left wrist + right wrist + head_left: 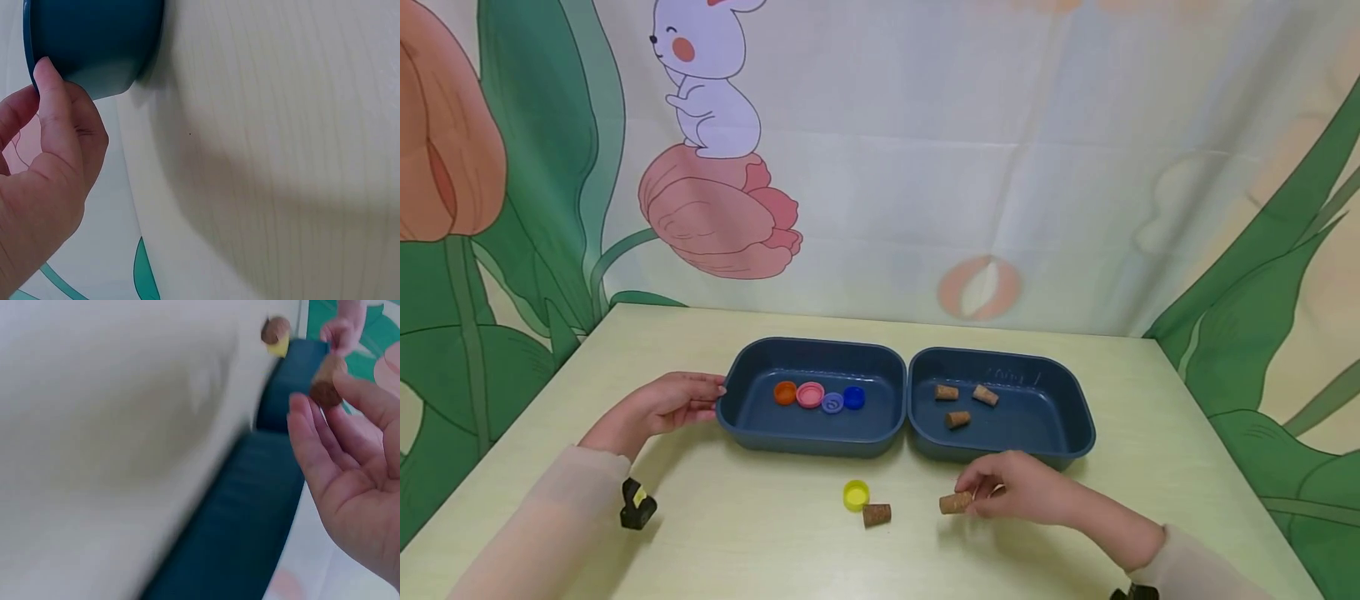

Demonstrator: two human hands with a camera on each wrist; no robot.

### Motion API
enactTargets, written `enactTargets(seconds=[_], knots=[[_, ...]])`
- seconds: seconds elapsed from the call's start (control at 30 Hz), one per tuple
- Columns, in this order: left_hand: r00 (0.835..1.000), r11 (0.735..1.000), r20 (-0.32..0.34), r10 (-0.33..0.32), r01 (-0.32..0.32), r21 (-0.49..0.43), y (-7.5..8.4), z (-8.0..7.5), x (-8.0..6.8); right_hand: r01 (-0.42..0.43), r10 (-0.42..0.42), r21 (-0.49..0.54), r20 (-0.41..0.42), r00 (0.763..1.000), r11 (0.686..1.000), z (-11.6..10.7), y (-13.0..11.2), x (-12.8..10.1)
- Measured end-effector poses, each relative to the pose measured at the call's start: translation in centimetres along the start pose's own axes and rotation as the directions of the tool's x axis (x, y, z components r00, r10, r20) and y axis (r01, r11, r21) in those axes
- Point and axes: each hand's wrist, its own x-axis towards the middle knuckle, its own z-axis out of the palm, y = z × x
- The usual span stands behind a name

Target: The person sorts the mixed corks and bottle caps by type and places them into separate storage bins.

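My right hand (1026,492) pinches a cork (955,502) between thumb and fingers, in front of the right blue tray (1078,429). The right wrist view shows the same cork (327,381) at the fingertips. With thumb and fingers, my left hand (673,402) grips the rim at the left end of the left blue tray (812,442); the left wrist view has the thumb on that tray's outer wall (94,44). On the table, a yellow bottle cap (856,495) lies beside another cork (877,515), left of my right hand.
Inside the left tray, an orange cap (785,392), a pink cap (810,395) and two blue caps (853,397) sit in a row. Three corks (957,419) lie in the right tray. Both trays stand side by side on the pale table (737,533), before a printed curtain (880,167).
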Motion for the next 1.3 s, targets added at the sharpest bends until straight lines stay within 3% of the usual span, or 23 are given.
enactTargets(seconds=[0.3, 0.57, 0.8, 1.03, 1.3], knots=[[1.0, 1.0, 0.015, 0.007, -0.007, -0.03, -0.2, 0.0, 0.1, -0.092, 0.084, 0.058, 0.135, 0.987, 0.994, -3.9, 0.1, -0.8], [1.0, 0.999, 0.022, 0.018, -0.017, -0.039, -0.2, -0.1, -0.1, -0.126, 0.123, 0.009, 0.165, 0.979, 0.992, -7.9, -0.8, -1.3], [1.0, 0.999, 0.021, 0.015, -0.013, -0.053, -0.3, -0.1, -0.1, -0.17, 0.17, -0.013, 0.183, 0.968, 0.985, -10.1, -0.8, -1.0], [1.0, 0.999, 0.022, 0.012, -0.011, -0.049, -0.2, 0.0, -0.1, -0.242, 0.247, -0.05, 0.239, 0.939, 0.969, -12.0, -0.7, -0.1], [1.0, 0.999, 0.01, 0.004, -0.004, -0.033, -0.2, 0.0, 0.1, -0.304, 0.329, -0.126, 0.316, 0.89, 0.944, -14.9, -1.8, 1.1]])
